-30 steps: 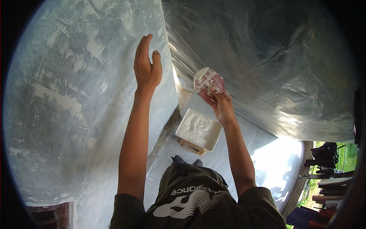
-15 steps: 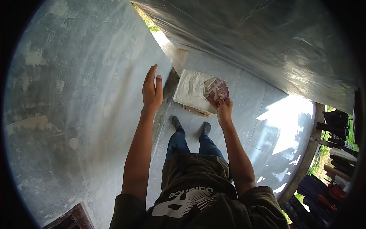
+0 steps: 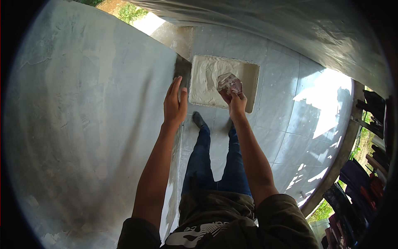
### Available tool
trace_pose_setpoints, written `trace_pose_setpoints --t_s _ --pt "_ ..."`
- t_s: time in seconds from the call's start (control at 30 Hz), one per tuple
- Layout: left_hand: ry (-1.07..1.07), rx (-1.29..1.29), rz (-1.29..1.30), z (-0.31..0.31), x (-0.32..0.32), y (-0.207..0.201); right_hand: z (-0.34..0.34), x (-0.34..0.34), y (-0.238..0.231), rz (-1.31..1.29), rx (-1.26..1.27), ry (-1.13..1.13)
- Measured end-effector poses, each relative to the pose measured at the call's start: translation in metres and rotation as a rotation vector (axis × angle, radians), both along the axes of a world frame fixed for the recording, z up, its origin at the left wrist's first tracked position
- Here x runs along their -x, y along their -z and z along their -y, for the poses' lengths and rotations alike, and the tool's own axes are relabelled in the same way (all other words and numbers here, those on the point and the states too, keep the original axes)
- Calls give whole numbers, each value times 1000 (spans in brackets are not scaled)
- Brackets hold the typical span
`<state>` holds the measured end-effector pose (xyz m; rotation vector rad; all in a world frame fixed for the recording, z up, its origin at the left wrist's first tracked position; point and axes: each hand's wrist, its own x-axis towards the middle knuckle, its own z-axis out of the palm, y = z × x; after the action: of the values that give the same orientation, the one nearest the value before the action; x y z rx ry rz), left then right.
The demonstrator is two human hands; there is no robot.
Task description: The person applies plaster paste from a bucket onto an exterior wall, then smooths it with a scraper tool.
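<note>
Right hand (image 3: 237, 104) gripping flat, reddish, paste-smeared scraper (image 3: 235, 84), best levelled over one-o'clock off-white rectangular tray (image 3: 251, 85); left hand (image 3: 175, 107) (empty) with fingers extended.

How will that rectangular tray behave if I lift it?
The tray is probably heavier toward its left, where most of the white paste lies, so it may dip that way. The paste looks thick, with standing ridges, so it likely won't slosh.

Seeing grey tiled floor (image 3: 275, 99), catching bright sun patches (image 3: 327, 112) on right side. Seeing rectangular tray (image 3: 251, 79) carrying off-white paste (image 3: 204, 81) over it; not making out whether sitting directly on floor. Seeing dark-covered feet (image 3: 199, 120) standing near tray.
</note>
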<state>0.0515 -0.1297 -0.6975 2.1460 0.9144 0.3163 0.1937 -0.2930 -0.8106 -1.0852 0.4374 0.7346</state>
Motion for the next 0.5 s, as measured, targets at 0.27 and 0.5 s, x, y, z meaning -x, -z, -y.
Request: trace_pose_setpoints --t_s 0.27,0.5 --pt "105 36 -12 -39 -11 75 -93 -14 104 -139 22 225" --pt "132 95 -9 -40 -16 104 -133 -19 134 -272 -32 355"
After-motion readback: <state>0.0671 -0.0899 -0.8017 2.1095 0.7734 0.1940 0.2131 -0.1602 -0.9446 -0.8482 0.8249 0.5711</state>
